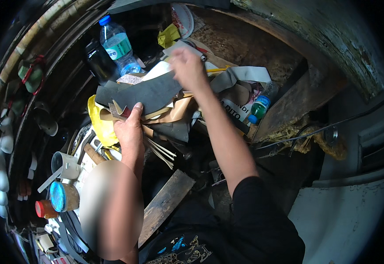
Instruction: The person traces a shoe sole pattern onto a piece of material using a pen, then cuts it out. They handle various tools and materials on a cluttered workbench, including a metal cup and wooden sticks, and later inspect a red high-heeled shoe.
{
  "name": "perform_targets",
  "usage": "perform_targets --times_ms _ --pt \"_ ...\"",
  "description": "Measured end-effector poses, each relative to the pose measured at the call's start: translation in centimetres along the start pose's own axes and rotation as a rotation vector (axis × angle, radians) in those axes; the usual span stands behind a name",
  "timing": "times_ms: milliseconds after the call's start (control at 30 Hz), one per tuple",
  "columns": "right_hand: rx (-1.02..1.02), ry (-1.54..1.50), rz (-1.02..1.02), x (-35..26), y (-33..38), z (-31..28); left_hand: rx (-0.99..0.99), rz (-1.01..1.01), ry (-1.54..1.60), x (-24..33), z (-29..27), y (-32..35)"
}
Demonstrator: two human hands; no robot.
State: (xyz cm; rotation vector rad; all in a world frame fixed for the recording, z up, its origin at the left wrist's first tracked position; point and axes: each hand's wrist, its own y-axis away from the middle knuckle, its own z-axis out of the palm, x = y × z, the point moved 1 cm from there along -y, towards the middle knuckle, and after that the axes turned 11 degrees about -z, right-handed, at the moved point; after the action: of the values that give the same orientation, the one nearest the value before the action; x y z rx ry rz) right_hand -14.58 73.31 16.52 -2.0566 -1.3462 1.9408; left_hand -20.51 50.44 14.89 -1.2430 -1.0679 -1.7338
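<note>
My left hand [129, 130] is closed on the near edge of a bundle of sheet scraps, its thumb on top beside a folded brown piece [118, 108]. Uppermost lies a long curved dark grey strip [150, 94], which looks like leather or rubber sheet. Tan scraps [176, 111] and another dark piece [170, 130] stick out beneath it. Over the far right end of the strip hovers my right hand [189, 68], smeared by motion; its fingers do not show clearly. A yellow sheet [99, 123] hangs just left of my left hand.
Behind the bundle stand a clear water bottle [116, 46] and a black bottle [99, 61]. A small bottle with green liquid [260, 108] lies at right. Nearer left are a grey measuring cup [66, 166], a blue-lidded tub [64, 196] and a red-capped jar [46, 209]. A wooden board [167, 204] slants below.
</note>
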Motion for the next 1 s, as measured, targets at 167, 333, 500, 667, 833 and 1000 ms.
perform_targets --times_ms 167,333,500,667,833,1000 --pt "0.008 0.777 0.276 10.6 -7.5 -1.4 0.007 0.02 -0.092 0.4 -0.2 0.7" --pt "-0.321 0.912 0.239 14.7 -8.9 0.0 -0.019 0.04 -0.051 0.2 -0.1 0.6" --pt "-0.194 0.992 0.39 11.1 -7.0 -8.0 -0.04 0.034 -0.084 0.4 -0.4 0.6" --pt "-0.271 1.193 0.676 6.0 -0.9 -12.6 -0.057 0.058 -0.072 0.3 -0.2 0.8" --pt "-0.356 1.082 0.517 5.0 2.6 -6.9 -0.045 0.063 -0.052 -0.1 -0.3 0.3" --pt "-0.179 0.451 -0.024 5.9 2.2 -0.6 -0.009 0.112 -0.117 -0.4 -0.5 0.1"
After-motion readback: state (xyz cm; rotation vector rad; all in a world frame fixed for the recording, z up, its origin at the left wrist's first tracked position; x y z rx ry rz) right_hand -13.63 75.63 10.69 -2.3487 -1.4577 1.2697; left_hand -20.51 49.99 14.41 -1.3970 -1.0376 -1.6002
